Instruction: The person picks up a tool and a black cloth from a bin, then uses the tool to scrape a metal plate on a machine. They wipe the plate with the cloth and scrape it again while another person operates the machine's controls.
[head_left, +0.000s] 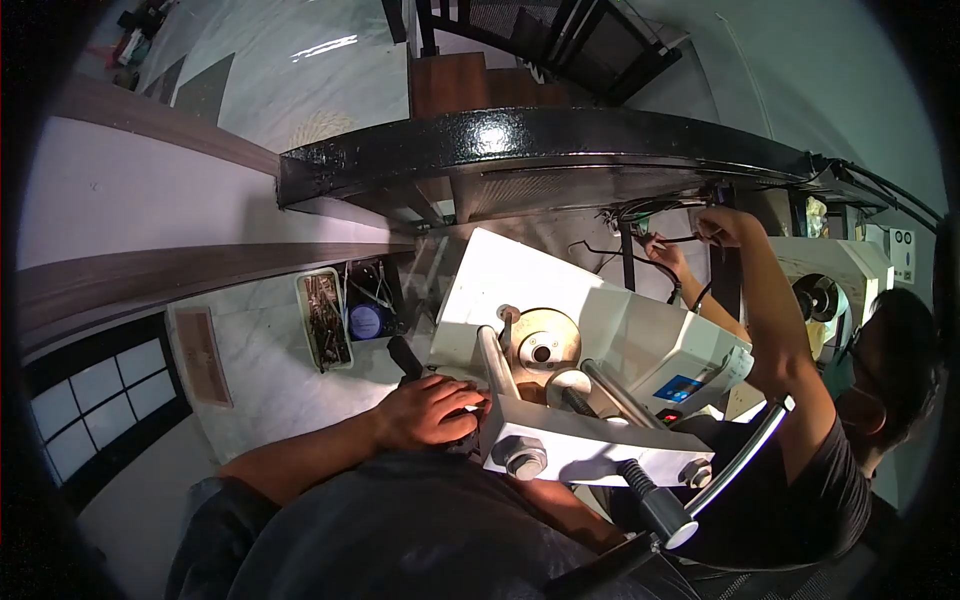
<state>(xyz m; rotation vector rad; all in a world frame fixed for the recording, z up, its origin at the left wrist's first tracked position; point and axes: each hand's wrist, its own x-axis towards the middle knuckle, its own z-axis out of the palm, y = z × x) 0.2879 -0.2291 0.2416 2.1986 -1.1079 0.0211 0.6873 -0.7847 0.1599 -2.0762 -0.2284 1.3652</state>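
Observation:
My left hand (432, 411) is closed, its fingers curled over a dark part at the left side of a white machine (520, 270). What they grip is mostly hidden. My right forearm (565, 512) reaches under the machine's thick white crossbar (590, 440), which hides the hand. Behind the bar sit a round metal disc (548, 335) with a central hole and two metal rods, one of them the right rod (622, 395). A black handle (403, 355) sticks up just beyond my left hand. A threaded screw with a black hub (660, 510) and a curved metal lever (745, 455) projects from the bar.
At right a co-worker in a dark shirt (780, 490) leans in, hands (715, 228) at black cables. A tray of metal pieces (325, 320) and a blue round container (367, 320) lie at left. A black beam (560, 140) crosses behind; another machine (825, 265) stands right.

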